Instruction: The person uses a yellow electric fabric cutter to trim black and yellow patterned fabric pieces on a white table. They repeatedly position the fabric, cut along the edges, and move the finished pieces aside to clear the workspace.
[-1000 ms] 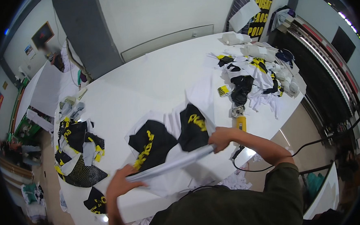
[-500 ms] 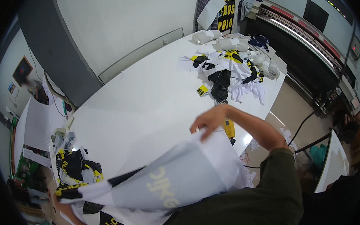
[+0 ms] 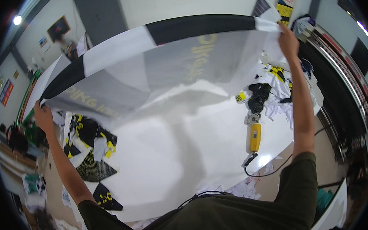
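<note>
Between both raised hands stretches a wide sheet of printed fabric (image 3: pixel 118 52), black and white along its upper edge, with pale lettering showing through its greyish underside. At the left, my left hand (image 3: pixel 44 116) is closed on one corner of it. My right hand (image 3: pixel 289 43) grips the opposite corner, higher up and at the right. The sheet bows upward in the middle and hangs in the air over the white table (image 3: pixel 154 175), casting a shadow there. Part of the table's far side is hidden behind it.
A yellow corded electric cutter (image 3: pixel 255 137) lies at the table's right, its cable running off the edge. Beyond it is a heap of white, black and yellow fabric pieces (image 3: pixel 276 83). More black and yellow cut pieces (image 3: pixel 87 132) lie at the left. A large printer (image 3: pixel 335 61) stands at the right.
Both hands have risen and moved apart, away from my body. The fabric, bunched low in front of me before, is now spread wide above the table. The yellow cutter has come into full view.
</note>
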